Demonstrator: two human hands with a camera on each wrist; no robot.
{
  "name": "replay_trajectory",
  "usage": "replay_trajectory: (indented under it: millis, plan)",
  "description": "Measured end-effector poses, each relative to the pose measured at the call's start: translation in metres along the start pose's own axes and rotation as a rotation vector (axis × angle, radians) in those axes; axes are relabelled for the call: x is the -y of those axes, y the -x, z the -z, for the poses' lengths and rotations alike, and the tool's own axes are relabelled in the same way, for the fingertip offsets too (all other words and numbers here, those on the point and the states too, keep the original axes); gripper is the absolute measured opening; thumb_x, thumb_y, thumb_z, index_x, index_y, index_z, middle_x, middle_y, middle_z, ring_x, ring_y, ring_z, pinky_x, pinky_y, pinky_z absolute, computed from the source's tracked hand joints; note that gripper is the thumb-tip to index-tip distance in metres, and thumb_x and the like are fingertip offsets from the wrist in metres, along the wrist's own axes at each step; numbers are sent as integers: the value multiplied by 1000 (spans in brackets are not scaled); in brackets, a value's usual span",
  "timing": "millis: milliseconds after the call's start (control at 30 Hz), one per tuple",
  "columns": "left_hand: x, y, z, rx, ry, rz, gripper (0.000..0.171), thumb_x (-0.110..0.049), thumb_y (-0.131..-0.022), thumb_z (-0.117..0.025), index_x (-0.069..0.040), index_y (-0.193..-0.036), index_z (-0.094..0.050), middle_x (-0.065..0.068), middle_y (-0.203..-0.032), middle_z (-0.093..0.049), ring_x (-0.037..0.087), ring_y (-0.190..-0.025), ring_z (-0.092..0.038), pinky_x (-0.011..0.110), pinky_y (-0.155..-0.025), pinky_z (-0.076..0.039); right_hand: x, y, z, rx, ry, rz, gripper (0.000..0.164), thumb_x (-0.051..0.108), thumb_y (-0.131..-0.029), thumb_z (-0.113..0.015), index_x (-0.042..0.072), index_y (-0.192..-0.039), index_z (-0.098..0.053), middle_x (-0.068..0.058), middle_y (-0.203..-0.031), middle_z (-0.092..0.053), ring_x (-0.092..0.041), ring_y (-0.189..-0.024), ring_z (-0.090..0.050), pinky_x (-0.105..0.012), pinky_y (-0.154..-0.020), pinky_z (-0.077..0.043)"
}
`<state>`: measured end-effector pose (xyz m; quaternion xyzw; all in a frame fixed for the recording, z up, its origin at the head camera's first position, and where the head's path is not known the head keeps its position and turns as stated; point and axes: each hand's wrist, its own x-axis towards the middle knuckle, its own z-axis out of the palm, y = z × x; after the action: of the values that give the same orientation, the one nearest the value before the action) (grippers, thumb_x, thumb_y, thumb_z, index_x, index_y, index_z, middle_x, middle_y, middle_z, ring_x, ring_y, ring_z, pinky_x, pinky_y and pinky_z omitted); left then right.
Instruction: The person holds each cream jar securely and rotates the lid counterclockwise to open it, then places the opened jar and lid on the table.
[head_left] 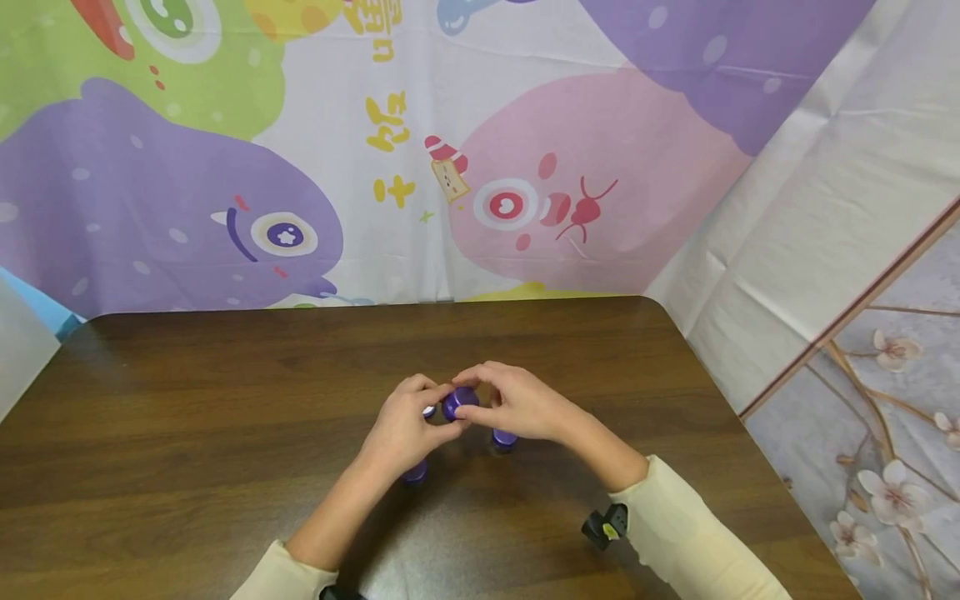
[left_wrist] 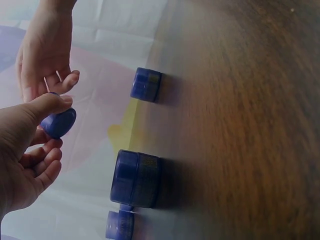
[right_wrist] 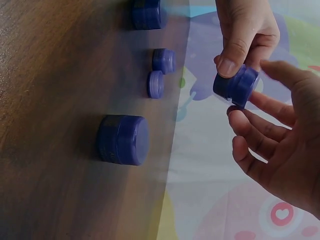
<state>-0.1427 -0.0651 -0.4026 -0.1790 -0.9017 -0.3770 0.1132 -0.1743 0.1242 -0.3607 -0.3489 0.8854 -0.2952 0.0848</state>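
Note:
Both hands meet above the table around a small purple jar [head_left: 461, 403]. My left hand [head_left: 407, 423] pinches it, with the thumb across the jar [right_wrist: 223, 86] and fingers beneath in the right wrist view. My right hand [head_left: 522, 402] curls its thumb and fingers around the lid side of the same jar [left_wrist: 61, 124]. Below, a purple jar [head_left: 504, 439] stands under the right hand and another purple jar [head_left: 415, 473] beside the left wrist. A smaller jar [right_wrist: 163, 61] and a flat purple lid [right_wrist: 156, 84] stand close together, mostly hidden by the left hand from above.
The brown wooden table [head_left: 225, 400] extends around the hands. A cartoon-print cloth [head_left: 375, 208] hangs behind its far edge, and a flower-print cloth [head_left: 892, 467] is at the right. A black wrist device [head_left: 603, 527] sits at the right sleeve.

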Motion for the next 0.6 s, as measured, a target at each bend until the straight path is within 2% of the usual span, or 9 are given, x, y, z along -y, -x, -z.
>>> replay_trajectory:
  millis: [300, 600]
  plan:
    - [0, 1, 0, 10, 3, 4, 48, -24, -70, -81, 1, -110, -68, 6, -90, -61, 23, -83, -56, 29, -69, -48, 0, 1, 1, 29, -7, 46, 38, 16, -84, -68, 13, -121, -58, -2, -100, -57, -5, -65, -48, -19, -57, -46]
    - [0, 0, 0, -5, -8, -16, 48, -26, -69, -82, 0, -107, -69, 7, -90, -62, 22, -82, -57, 32, -70, -48, 1, 1, 1, 4, -2, -23, 37, 27, -88, -65, 12, -121, -58, -1, -101, -61, -6, -66, -49, -19, -57, -44]
